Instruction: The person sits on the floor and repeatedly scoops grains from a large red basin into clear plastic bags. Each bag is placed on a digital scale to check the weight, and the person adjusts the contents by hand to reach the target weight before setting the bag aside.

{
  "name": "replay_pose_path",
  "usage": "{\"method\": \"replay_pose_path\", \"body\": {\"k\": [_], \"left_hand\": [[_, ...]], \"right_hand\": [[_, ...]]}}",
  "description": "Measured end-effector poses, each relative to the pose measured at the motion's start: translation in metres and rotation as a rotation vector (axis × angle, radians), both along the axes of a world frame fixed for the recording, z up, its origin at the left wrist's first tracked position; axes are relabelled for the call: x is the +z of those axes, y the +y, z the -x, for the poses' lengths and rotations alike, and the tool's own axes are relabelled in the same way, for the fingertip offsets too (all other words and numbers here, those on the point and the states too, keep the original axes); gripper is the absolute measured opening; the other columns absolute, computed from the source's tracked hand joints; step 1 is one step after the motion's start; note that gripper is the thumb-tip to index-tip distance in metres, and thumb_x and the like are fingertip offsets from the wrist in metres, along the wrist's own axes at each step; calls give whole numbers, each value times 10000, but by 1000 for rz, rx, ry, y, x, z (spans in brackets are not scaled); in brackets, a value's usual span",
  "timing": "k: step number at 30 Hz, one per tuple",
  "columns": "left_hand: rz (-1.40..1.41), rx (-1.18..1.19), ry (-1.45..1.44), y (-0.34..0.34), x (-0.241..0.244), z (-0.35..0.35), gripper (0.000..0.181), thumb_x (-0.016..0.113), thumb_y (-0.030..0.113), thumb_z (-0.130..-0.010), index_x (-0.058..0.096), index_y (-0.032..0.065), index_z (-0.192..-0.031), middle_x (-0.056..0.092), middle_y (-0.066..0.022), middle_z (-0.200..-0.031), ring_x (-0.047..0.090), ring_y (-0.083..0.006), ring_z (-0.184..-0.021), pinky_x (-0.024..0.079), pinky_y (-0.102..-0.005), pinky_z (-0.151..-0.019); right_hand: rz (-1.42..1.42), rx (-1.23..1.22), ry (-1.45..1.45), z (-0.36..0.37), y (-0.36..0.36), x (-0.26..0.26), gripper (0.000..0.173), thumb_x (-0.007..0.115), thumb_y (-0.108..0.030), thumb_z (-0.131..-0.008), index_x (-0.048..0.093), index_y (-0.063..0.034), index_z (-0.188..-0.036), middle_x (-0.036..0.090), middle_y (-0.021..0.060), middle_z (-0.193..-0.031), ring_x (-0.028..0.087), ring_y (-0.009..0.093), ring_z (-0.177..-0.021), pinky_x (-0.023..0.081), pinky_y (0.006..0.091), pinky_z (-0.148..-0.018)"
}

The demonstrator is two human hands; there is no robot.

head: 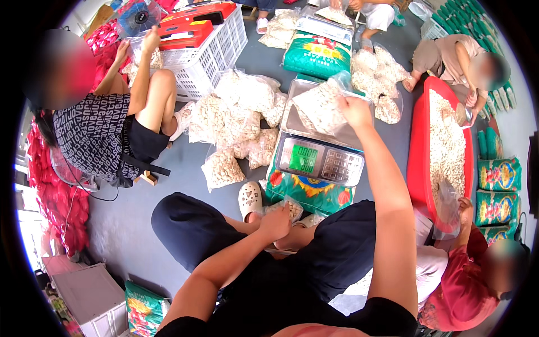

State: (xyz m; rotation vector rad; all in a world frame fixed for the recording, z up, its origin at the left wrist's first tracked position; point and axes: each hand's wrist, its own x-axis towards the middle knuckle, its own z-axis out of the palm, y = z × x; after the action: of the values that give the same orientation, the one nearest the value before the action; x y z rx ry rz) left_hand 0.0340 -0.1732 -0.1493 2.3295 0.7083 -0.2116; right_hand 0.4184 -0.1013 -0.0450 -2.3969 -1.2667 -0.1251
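Note:
My right hand (355, 111) grips the edge of a clear plastic bag of pale nuts or beans (321, 107) at the steel pan (290, 122) of a digital scale. The scale's keypad and green-lit display (304, 156) face me. Under the scale lies a green printed sack (311, 193). My left hand (276, 221) is low between my knees, its fingers in a small container of the same pale pieces (297, 209); whether it grips any is hidden. Several filled clear bags (231, 122) lie heaped on the floor left of the scale.
A red tub (414, 156) of pale pieces stands right, with two people beside it. Another person sits left, near white plastic crates (202, 59). Beyond my scale are a second scale (322, 27) on a green sack (318, 54), more filled bags (374, 76) and other people.

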Motion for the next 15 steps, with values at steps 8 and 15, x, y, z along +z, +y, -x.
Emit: {"method": "replay_pose_path", "body": {"k": [8, 15], "left_hand": [[43, 10, -11, -1, 3, 1, 600, 499, 210, -826, 355, -67, -1339, 568, -225, -1114, 613, -396, -899, 498, -487, -749], [26, -36, 59, -2, 12, -3, 614, 524, 212, -821, 348, -59, -1343, 570, -222, -1092, 615, -389, -881, 503, -479, -725]], "right_hand": [[-218, -67, 378, -14, -3, 17, 339, 583, -365, -882, 720, -61, -820, 539, 46, -504, 498, 107, -400, 406, 273, -431], [-126, -27, 101, -26, -35, 47, 253, 618, -342, -827, 710, -109, -862, 670, 139, -748, 647, 327, -744, 500, 410, -694]]}}
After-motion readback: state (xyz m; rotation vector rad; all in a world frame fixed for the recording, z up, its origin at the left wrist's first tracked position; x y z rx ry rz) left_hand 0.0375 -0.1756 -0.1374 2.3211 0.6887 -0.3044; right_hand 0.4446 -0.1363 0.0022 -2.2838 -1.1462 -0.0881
